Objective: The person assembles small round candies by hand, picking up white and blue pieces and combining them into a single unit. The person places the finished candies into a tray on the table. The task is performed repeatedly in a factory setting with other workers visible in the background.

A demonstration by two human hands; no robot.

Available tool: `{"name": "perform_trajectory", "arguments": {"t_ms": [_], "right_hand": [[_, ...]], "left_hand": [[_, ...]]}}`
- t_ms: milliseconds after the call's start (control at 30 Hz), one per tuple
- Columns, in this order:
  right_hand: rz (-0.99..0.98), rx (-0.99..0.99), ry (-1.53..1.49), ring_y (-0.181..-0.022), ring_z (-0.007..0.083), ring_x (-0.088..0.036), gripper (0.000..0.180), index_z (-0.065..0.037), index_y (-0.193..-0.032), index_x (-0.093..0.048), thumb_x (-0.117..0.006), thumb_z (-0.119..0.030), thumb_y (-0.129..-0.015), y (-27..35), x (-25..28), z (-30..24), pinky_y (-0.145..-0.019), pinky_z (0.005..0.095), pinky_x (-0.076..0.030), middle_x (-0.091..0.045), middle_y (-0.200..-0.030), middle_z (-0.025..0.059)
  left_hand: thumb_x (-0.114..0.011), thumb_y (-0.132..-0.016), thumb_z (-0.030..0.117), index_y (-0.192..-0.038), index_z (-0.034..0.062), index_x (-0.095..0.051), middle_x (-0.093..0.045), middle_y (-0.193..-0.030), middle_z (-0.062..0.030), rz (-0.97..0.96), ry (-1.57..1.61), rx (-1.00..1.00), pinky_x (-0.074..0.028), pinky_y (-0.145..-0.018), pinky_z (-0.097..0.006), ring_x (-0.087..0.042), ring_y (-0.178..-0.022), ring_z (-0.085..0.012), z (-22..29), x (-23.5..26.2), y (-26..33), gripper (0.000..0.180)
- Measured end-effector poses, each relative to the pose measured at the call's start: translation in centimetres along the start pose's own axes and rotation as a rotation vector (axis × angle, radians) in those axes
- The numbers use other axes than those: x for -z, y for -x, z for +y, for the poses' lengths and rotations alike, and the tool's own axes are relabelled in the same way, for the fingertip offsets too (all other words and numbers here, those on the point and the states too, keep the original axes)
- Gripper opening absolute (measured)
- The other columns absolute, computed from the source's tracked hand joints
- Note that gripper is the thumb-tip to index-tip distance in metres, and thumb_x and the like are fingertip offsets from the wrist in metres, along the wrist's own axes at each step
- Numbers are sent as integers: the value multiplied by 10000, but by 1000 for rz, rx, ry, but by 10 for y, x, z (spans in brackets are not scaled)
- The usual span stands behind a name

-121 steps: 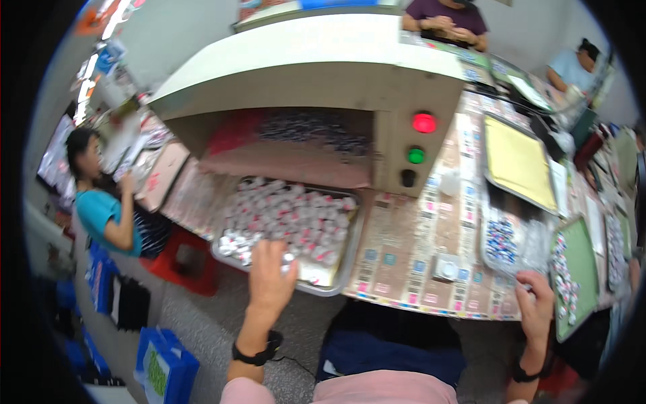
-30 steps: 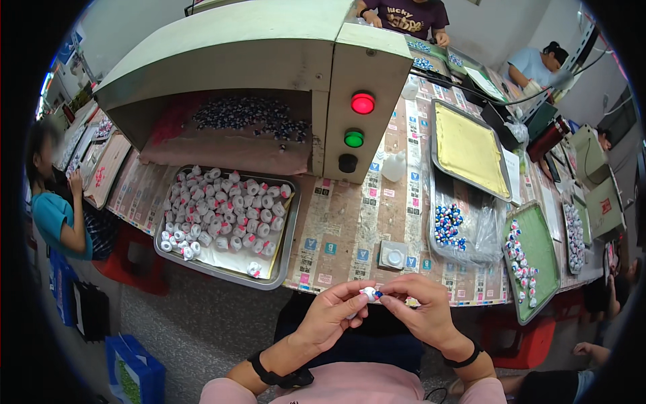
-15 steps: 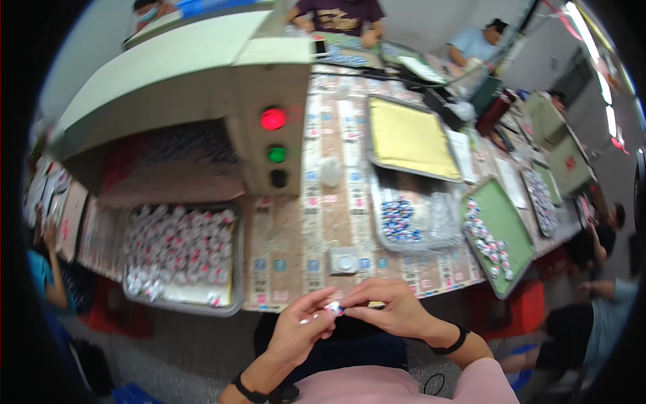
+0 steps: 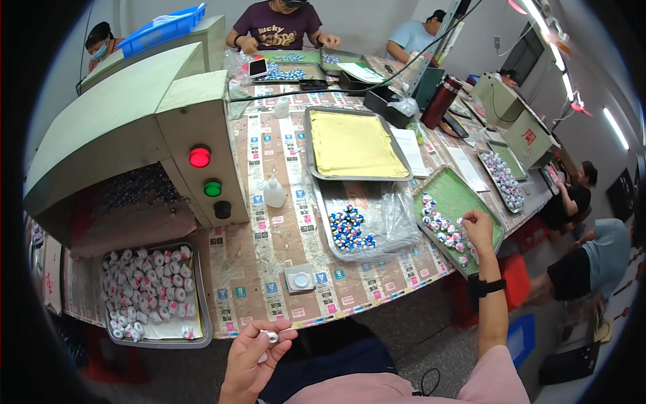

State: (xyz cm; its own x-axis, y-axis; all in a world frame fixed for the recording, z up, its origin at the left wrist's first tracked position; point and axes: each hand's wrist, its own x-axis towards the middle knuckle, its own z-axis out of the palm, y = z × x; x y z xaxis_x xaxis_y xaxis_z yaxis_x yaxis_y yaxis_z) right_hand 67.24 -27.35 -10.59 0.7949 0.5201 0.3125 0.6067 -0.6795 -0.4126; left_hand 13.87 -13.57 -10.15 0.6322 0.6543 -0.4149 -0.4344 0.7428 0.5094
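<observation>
My left hand is closed in front of the table's near edge, holding a small white rounded piece between thumb and fingers. A second white piece shows lower in the same palm. Over the green-lined tray at the right, my right hand is pinched, its fingertips at a small white ball with coloured patches. Several similar balls lie about it in that tray. Whether the ball is fully lifted cannot be made out.
A metal tray of white pieces stands at the left, before a machine with lights. Mid-table are blue-and-red pieces in a plastic-lined tray, a yellow-lined tray, a squeeze bottle and a small square block. Other people sit around.
My hands have parted. The right one has moved from beside the left out to the green-lined tray; the left stays near the table edge with white pieces. The view has shifted.
</observation>
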Motion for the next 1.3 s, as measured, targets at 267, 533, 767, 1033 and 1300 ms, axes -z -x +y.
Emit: {"name": "perform_trajectory", "arguments": {"t_ms": [267, 533, 767, 1033, 1300], "right_hand": [[19, 440, -61, -851, 282, -640, 151, -8, -868, -679, -627, -55, -735, 31, -8, -93, -765, 346, -493, -668, -884, 149], [-486, 435, -231, -772, 307, -640, 134, -31, -847, -686, -669, -109, -739, 77, -60, -195, -716, 365, -503, -657, -820, 156], [-515, 369, -239, -678, 261, -653, 133, -37, -827, -693, -681, -96, -708, 64, -80, -198, -639, 342, -516, -661, -779, 147], [-892, -165, -1127, -815, 146, -652, 209, 20, -1007, -638, -657, 5, -799, 83, -40, -211, -719, 246, -524, -672, -938, 102], [-1240, -343, -1453, -877, 157, -627, 220, 8, -1103, -595, -595, -97, -909, 126, -31, -224, -736, 229, -516, -655, -1011, 109]], "left_hand": [[-586, -916, 207, -1112, -36, -518, -610, -1072, -192, -168, 43, -22, -564, -701, -289, -648, -817, -214, -9, 22, -2, 319], [-619, -885, 240, -1168, 4, -535, -620, -1044, -167, -85, 24, -23, -540, -660, -289, -614, -755, -201, -9, 19, 3, 378], [-615, -892, 185, -1180, 1, -536, -606, -1050, -166, -66, 67, -17, -543, -665, -285, -612, -774, -202, -11, 32, 8, 350], [-549, -928, 74, -1227, -23, -515, -584, -1120, -146, -76, 77, -3, -569, -728, -279, -639, -860, -182, -12, 30, 7, 316], [-537, -933, 61, -1289, 12, -471, -561, -1154, -137, -156, 65, 16, -563, -698, -247, -629, -916, -181, -10, 20, 0, 366]]}}
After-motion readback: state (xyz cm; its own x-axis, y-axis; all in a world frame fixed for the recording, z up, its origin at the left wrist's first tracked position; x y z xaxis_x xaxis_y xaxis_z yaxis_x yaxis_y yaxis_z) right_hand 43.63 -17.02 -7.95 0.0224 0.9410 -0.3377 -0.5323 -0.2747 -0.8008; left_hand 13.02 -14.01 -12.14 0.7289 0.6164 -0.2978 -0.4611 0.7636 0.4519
